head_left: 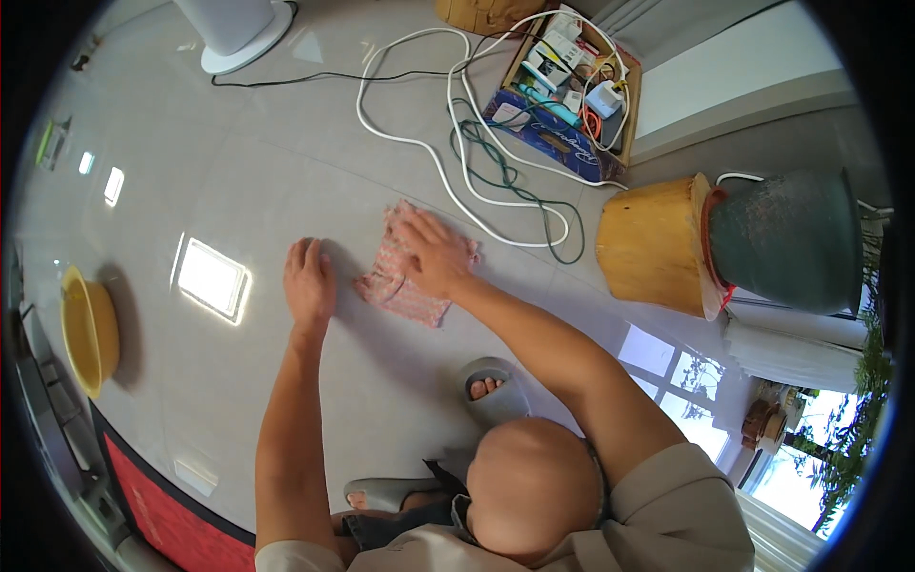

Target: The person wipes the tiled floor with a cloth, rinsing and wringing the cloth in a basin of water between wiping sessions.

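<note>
A pink-and-white patterned cloth (400, 300) lies crumpled and partly spread on the glossy grey tiled floor (315, 381). Pressed flat on its upper part is my right hand (434, 253), fingers stretched over the fabric and not wrapped round it. Left of the cloth, and apart from it, my left hand (311, 283) rests on the bare tiles. Its fingers are slightly bent with nothing visible in them, and its palm is hidden.
Looped white cable (457, 143) and green cord (505, 172) lie beyond the cloth. A cluttered cardboard box (548, 143), wooden stump (648, 246) and dark green pot (786, 243) stand right. A yellow basin (91, 329) is left, a red mat (172, 505) near left.
</note>
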`<state>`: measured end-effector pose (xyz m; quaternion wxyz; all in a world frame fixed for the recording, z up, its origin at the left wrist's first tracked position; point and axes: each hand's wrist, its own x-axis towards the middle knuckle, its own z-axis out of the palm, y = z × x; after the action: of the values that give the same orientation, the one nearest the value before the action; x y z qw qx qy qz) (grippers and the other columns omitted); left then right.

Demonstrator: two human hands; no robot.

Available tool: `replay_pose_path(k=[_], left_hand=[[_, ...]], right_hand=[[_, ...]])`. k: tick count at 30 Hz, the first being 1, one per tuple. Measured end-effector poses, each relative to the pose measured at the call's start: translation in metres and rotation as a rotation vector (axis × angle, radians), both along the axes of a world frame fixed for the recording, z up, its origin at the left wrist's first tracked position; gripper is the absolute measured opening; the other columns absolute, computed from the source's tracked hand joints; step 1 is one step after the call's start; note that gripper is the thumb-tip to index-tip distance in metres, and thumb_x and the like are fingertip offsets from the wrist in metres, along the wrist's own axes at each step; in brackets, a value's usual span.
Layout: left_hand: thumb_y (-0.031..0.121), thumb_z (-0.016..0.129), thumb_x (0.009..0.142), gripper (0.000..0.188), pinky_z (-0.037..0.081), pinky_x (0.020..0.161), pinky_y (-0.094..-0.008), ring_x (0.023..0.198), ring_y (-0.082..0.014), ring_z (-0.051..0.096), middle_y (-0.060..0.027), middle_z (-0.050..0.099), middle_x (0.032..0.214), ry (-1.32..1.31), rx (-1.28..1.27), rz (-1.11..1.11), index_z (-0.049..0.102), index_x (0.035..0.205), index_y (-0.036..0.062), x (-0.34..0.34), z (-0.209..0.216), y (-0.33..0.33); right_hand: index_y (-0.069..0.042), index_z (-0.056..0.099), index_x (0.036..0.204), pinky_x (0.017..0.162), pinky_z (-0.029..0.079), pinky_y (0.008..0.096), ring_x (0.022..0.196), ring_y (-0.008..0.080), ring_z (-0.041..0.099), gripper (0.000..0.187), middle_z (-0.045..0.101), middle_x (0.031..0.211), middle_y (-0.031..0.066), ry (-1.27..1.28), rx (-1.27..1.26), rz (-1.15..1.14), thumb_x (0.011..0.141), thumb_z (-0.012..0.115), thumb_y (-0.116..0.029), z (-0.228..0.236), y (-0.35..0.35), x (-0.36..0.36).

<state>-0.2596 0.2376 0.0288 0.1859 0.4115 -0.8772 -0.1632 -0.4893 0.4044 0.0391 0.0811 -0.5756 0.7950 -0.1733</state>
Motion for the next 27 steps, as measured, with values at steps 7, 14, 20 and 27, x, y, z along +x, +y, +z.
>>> replay_pose_path(k=[7,14,20,27], left_hand=[[0.004,0.066,0.09,0.037,0.051,0.107,-0.0489,0.13,-0.0404,0.06,-0.0175,0.067,0.138,0.076,0.134,-0.282,0.071,0.126,0.0058,-0.098,0.034,0.026],[0.005,0.065,0.093,0.033,0.054,0.104,-0.0468,0.125,-0.0418,0.063,-0.0178,0.07,0.134,0.137,0.282,-0.275,0.072,0.125,0.0028,-0.173,0.048,0.05],[0.013,0.064,0.092,0.035,0.052,0.105,-0.048,0.12,-0.0402,0.066,-0.0208,0.072,0.129,0.045,0.335,-0.207,0.073,0.125,0.0029,-0.175,0.026,0.046],[0.024,0.063,0.094,0.042,0.055,0.101,-0.045,0.113,-0.0399,0.071,-0.0241,0.073,0.127,-0.082,0.732,-0.046,0.072,0.131,0.0048,-0.231,0.062,0.067]], right_hand=[[-0.013,0.032,0.169,0.122,0.036,0.0549,0.156,0.037,0.035,0.107,0.035,0.171,0.0193,0.215,0.324,-0.325,0.082,0.086,-0.044,0.06,0.035,-0.098],[-0.012,0.025,0.169,0.115,0.05,0.0473,0.144,0.0406,0.052,0.111,0.033,0.17,0.0214,-0.081,0.32,-0.454,0.081,0.089,-0.033,0.055,0.031,-0.193],[-0.004,0.066,0.136,0.104,0.056,0.0493,0.127,0.0413,0.066,0.049,0.06,0.147,0.0242,-0.138,0.604,-0.274,0.091,0.078,-0.021,0.064,0.011,-0.207],[-0.004,0.07,0.12,0.096,0.058,0.0513,0.116,0.0413,0.072,0.027,0.073,0.122,0.0228,0.056,0.532,-0.195,0.097,0.057,-0.007,0.058,0.031,-0.218]])
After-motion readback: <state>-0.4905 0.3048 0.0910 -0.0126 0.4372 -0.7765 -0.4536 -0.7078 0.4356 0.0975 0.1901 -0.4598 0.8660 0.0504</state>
